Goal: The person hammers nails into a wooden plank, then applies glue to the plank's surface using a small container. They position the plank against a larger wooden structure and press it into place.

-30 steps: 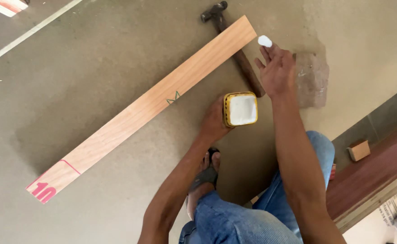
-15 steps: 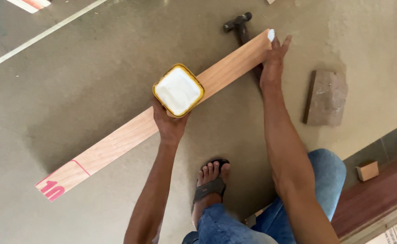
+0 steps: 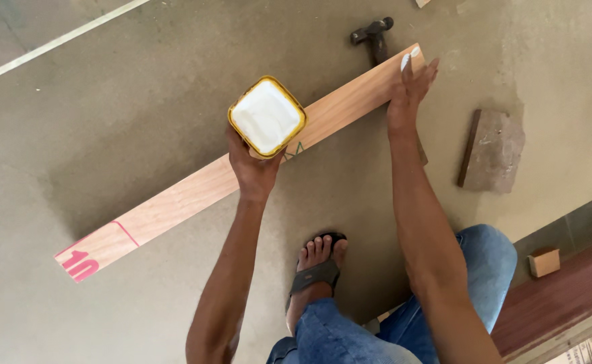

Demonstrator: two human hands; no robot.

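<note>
Bare concrete floor (image 3: 107, 101) is filling most of the view, grey and dusty, with a pale painted line crossing the top left corner. Lying slantwise across it is a long wooden board (image 3: 195, 192), running from a pink-marked end at the lower left up to the far end at the upper right, flat on the floor.

It is looking stiff and fairly light for its length, thin and smooth-faced, so it would probably be tipping if lifted from one end; taking hold near the middle, or at both ends, seems the steadier way.

The left hand (image 3: 254, 168) is gripping a square yellow tub (image 3: 267, 116) from underneath, fingers wrapped closely around its base, holding it above the middle of the board. The tub is open and full of white paste, which looks soft and messy, so it is being kept level.

The right hand (image 3: 407, 94) is resting on the far end of the board, fingers stretched nearly flat, with a dab of white paste on a fingertip.

A hammer (image 3: 375, 37) is lying just beyond that end, a flat stone block (image 3: 491, 149) is sitting well apart to the right, and a sandalled foot (image 3: 317, 266) is planted below.
</note>
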